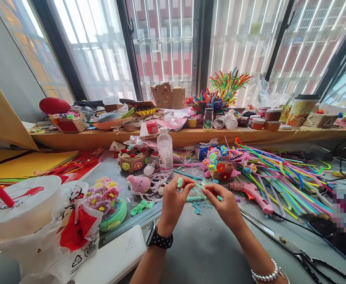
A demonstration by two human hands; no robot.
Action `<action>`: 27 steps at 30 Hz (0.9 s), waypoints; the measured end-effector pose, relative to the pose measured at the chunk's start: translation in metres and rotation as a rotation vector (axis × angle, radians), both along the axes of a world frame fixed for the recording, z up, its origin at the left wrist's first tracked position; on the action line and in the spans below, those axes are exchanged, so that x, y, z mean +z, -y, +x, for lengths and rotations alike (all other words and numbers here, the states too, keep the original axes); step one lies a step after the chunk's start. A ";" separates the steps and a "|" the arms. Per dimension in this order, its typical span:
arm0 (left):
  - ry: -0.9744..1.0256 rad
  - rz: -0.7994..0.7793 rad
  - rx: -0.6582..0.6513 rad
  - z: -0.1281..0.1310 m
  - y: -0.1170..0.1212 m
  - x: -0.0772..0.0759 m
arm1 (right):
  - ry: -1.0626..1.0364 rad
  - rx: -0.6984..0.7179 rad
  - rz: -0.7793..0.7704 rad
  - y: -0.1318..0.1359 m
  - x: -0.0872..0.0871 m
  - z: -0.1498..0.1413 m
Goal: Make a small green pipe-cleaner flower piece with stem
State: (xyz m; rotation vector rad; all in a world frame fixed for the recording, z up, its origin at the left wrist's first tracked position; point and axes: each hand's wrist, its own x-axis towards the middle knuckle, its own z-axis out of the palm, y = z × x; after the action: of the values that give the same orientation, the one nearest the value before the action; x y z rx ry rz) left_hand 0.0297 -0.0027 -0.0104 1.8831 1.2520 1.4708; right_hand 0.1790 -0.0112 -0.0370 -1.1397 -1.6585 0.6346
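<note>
A light green pipe cleaner point(199, 192) is stretched between my two hands over the grey table. My left hand point(173, 199), with a watch on its wrist, pinches one part of it, and a rounded green end sticks up by the fingers. My right hand point(224, 204) pinches the other part between thumb and fingers. Turquoise crumbs point(197, 208) lie on the table just below. A bow of green pipe cleaner point(142, 206) sits to the left, near a pink crocheted piece point(140, 184) and a pearl string point(161, 179).
A pink hot glue gun point(254, 194), large scissors point(291, 246) and many loose pipe cleaners point(305, 189) lie to the right. A clear bottle point(165, 152) stands ahead. Leftward are a white power bank point(116, 256), a plastic bag point(81, 232) and a flower-topped pot point(113, 215).
</note>
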 end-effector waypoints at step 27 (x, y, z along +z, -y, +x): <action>-0.055 -0.178 0.067 -0.006 -0.005 -0.002 | 0.453 -0.093 0.340 -0.005 -0.014 0.000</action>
State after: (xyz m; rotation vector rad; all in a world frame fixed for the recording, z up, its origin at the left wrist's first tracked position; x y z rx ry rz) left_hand 0.0241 0.0027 -0.0122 1.7906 1.4337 1.3008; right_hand 0.1792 -0.0058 -0.0506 -1.1524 -1.9845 0.0221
